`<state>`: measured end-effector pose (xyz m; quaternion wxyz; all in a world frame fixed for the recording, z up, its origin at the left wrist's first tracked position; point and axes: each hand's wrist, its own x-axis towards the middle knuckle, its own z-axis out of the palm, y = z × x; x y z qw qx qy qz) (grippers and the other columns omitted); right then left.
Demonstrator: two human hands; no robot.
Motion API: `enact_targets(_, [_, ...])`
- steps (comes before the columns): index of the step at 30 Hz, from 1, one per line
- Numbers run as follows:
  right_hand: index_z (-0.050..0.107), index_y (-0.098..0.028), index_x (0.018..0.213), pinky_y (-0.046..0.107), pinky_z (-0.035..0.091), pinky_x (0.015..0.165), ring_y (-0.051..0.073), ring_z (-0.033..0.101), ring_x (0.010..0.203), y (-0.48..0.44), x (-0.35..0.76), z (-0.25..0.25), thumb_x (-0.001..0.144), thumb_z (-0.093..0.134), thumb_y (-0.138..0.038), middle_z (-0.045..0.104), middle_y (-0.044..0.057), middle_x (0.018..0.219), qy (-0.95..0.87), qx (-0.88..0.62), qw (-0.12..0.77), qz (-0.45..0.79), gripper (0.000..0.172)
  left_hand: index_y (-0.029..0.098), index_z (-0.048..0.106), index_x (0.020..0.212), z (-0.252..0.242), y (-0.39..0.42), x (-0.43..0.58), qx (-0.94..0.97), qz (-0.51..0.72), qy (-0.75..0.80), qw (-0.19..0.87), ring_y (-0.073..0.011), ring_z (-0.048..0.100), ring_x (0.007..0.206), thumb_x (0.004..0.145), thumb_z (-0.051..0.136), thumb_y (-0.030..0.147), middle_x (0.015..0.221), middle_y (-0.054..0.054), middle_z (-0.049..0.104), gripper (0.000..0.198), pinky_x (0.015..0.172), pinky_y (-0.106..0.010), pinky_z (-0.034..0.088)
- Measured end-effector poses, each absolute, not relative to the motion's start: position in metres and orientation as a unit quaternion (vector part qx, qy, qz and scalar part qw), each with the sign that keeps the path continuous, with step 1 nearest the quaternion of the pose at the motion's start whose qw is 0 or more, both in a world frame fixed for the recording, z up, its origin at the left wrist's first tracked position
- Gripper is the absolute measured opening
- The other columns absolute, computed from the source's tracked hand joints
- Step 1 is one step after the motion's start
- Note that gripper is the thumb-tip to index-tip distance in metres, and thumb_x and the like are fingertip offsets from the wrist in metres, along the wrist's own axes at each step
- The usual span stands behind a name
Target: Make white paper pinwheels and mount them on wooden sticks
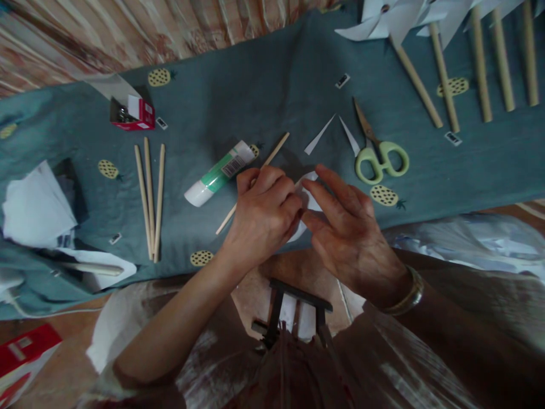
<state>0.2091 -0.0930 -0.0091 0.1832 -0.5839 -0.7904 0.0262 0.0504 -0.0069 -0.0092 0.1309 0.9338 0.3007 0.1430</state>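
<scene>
- In the head view, we see the white paper piece [314,200] between the two hands, over the near edge of the cloth-covered table [264,96].
- Its visible part runs from near to far, leaning right at the far end; the hands hide its full outline.
- It looks plain, thin and curved.
- We see the left hand [266,210] with fingers curled tight on the paper's left side.
- The right hand [351,233] has thumb and fingers spread apart, fingertips at the paper.
- A thin wooden stick [276,149] passes under the left hand, slanting far-right; left of it lies a green-and-white glue stick [219,174].
- Right of the paper we find green-handled scissors [372,140], blades pointing far.
</scene>
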Motion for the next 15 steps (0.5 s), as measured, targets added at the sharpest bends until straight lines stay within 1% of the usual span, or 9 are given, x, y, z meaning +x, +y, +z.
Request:
enact_targets(1, [0.067, -0.025, 0.106, 0.051, 0.044, 0.110, 0.027, 0.039, 0.146, -0.0931, 0.2091, -0.0089, 0.097, 0.040, -0.012, 0.059, 0.009, 0.141, -0.790, -0.584, 0.184, 0.029, 0.032, 0.022, 0.060, 0.081, -0.0091, -0.0070, 0.0502, 0.933, 0.143, 0.302, 0.133, -0.0247, 0.055, 0.104, 0.099, 0.050, 0.028, 0.088, -0.001, 0.063, 0.022, 0.094, -0.050, 0.036])
enact_targets(5, [0.067, -0.016, 0.106, 0.052, 0.046, 0.107, 0.031, 0.039, 0.145, -0.0936, 0.2101, -0.0096, 0.097, 0.040, -0.012, 0.058, 0.016, 0.140, -0.802, -0.566, 0.193, 0.009, 0.028, 0.023, 0.059, 0.082, -0.0093, -0.0075, 0.0486, 0.940, 0.155, 0.286, 0.103, -0.0243, 0.056, 0.102, 0.101, 0.046, 0.027, 0.086, 0.001, 0.063, 0.024, 0.092, -0.050, 0.038])
enact_targets(10, [0.067, -0.020, 0.105, 0.051, 0.046, 0.107, 0.029, 0.039, 0.146, -0.0939, 0.2106, -0.0110, 0.097, 0.038, -0.011, 0.058, 0.014, 0.140, -0.800, -0.569, 0.189, 0.003, 0.031, 0.023, 0.059, 0.084, -0.0099, -0.0088, 0.0469, 0.942, 0.158, 0.283, 0.092, -0.0243, 0.057, 0.102, 0.101, 0.047, 0.026, 0.087, 0.001, 0.064, 0.021, 0.090, -0.050, 0.040])
enact_targets(13, [0.067, -0.018, 0.104, 0.050, 0.048, 0.105, 0.029, 0.038, 0.146, -0.0940, 0.2105, -0.0121, 0.097, 0.040, -0.012, 0.059, 0.015, 0.139, -0.803, -0.563, 0.193, -0.006, 0.029, 0.023, 0.058, 0.084, -0.0113, -0.0092, 0.0469, 0.939, 0.171, 0.285, 0.091, -0.0236, 0.057, 0.101, 0.101, 0.047, 0.026, 0.086, 0.002, 0.065, 0.021, 0.090, -0.049, 0.040])
enact_targets(15, [0.066, -0.019, 0.104, 0.051, 0.047, 0.106, 0.028, 0.037, 0.147, -0.0943, 0.2102, -0.0129, 0.097, 0.040, -0.013, 0.058, 0.014, 0.141, -0.799, -0.569, 0.195, 0.000, 0.027, 0.024, 0.057, 0.084, -0.0129, -0.0091, 0.0470, 0.936, 0.176, 0.288, 0.095, -0.0227, 0.058, 0.101, 0.101, 0.047, 0.027, 0.085, 0.003, 0.064, 0.020, 0.090, -0.049, 0.041])
